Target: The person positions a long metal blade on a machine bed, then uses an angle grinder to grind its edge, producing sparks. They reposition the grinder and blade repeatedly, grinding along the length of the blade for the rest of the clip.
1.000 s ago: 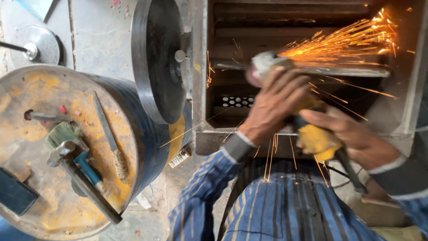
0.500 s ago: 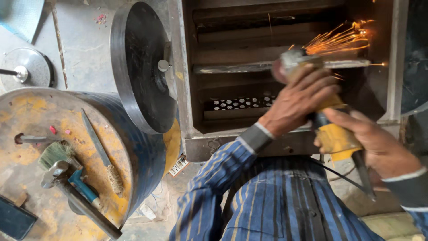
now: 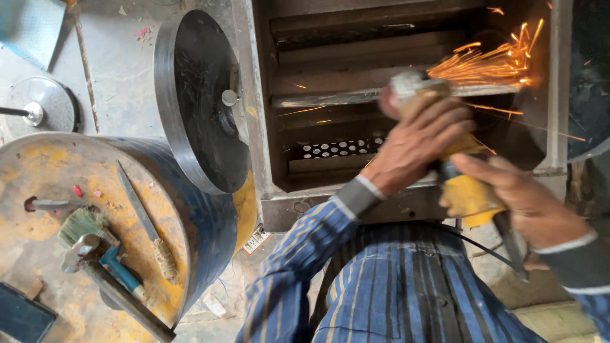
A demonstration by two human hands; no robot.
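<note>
Soft, even daylight lit the scene, bright on the drum top [image 3: 38, 190] and pale floor [image 3: 121, 70], with only faint shadows. The recess of the metal frame [image 3: 254, 127] stayed dim. Orange sparks [image 3: 489, 63] glowed strongly, streaked by motion. Both the left hand [image 3: 416, 143] and right hand [image 3: 524, 203] were blurred; the tools on the drum looked sharp.

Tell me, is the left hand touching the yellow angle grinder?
Touching. The head view shows the left hand wrapped over the front of the yellow angle grinder, fingers curled across its body, no gap visible, while the right hand grips the rear.
</note>
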